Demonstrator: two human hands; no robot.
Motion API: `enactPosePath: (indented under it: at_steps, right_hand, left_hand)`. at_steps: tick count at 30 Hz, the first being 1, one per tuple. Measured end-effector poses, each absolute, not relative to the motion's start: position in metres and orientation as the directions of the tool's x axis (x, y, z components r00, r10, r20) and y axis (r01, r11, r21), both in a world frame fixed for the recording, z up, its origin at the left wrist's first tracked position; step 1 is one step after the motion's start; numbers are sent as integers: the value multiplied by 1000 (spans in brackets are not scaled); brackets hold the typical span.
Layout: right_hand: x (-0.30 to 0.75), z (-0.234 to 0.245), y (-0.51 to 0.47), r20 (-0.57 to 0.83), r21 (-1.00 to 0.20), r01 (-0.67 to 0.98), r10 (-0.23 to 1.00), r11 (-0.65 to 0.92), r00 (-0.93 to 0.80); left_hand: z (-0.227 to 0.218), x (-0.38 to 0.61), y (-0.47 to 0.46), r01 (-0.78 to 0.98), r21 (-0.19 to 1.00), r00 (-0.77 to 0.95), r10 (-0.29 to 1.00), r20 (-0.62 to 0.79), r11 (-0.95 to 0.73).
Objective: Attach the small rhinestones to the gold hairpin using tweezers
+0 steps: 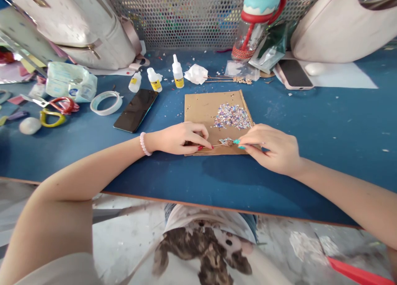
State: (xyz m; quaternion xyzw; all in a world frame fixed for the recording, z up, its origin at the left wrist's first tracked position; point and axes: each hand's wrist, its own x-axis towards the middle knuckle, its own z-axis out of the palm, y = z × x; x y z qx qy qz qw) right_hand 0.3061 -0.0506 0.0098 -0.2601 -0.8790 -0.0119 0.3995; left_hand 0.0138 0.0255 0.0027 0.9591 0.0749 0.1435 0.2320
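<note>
A brown cardboard sheet point(200, 107) lies on the blue table point(325, 128) and carries a heap of glitter flakes point(232, 115). At its near edge both hands pinch a thin wooden stick with a small glitter-covered shape point(226, 142) on it. My left hand point(180, 137) is closed, red-nailed fingertips pressing the stick's left end. My right hand point(273, 146) is closed too, teal-nailed fingertips holding the stick just right of the glittered shape.
Three small glue bottles point(178, 72), a black phone point(135, 110), a tape roll point(106, 102), scissors point(58, 105) and a tissue pack sit to the left. Behind are more sticks point(223, 79), a pink phone point(293, 74), a drink bottle point(257, 20) and bags against a mesh wall.
</note>
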Motion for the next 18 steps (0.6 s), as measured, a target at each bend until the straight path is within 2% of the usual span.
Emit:
enactPosePath:
  at_steps: [18]
  right_hand:
    - [307,9,-52,709,-190,448,438,874,-553]
  left_hand:
    - [3,14,25,73,462,949,204,241,-884]
